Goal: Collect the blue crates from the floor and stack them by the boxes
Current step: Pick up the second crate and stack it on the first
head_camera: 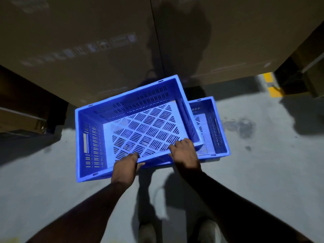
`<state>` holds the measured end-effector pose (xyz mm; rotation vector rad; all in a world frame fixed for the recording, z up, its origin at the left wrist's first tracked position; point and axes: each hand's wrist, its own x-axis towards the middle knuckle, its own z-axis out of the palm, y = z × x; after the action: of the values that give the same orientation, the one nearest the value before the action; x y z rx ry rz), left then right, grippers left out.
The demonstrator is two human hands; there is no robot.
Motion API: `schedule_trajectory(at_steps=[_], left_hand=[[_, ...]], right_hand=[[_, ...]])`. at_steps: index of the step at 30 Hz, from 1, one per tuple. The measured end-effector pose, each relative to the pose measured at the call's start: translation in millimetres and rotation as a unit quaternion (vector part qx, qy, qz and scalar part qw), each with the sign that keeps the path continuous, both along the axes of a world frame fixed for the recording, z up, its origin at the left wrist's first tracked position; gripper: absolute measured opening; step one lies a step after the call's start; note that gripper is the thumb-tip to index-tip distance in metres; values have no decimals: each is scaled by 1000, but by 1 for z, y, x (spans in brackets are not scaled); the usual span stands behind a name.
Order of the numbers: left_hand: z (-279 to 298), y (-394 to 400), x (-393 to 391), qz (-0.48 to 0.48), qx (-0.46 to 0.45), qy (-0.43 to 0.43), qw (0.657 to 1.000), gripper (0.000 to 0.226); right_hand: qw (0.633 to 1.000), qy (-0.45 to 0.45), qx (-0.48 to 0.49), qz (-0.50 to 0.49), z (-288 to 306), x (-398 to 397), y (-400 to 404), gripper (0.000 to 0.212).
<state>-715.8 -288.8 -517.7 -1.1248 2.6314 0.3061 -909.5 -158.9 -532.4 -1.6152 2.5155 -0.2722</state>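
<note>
I hold a blue slotted crate [98, 130] by its near long rim, tilted and raised off the floor. My left hand [124, 168] grips the rim left of centre, and my right hand [185, 152] grips it further right, fingers curled inside. A second blue crate [213, 123] rests on the grey floor just behind and to the right, partly hidden under the held one. Both crates look empty.
Tall cardboard boxes [87, 50] form a wall right behind the crates. A dark pallet edge [52, 127] sits at left. More boxes [308, 67] and yellow floor marking [273, 88] lie at right. My shoes [149, 232] show at the bottom on the floor.
</note>
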Motion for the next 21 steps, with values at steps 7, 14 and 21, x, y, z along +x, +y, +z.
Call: schedule_trajectory(at_steps=[7,14,21], left_hand=[[0,-27,16,28,-10,-95,995,21],[4,-32,26,89,-67,-174,979,27],[-3,-20,18,4,-81,-103,991,28]], right_hand=[[999,-33,5,-1,-4,34,-19,16],[997,-56,-55,-15,-11,66,-11,26],[994,-53,-91,-24,-13,78,-10,25]])
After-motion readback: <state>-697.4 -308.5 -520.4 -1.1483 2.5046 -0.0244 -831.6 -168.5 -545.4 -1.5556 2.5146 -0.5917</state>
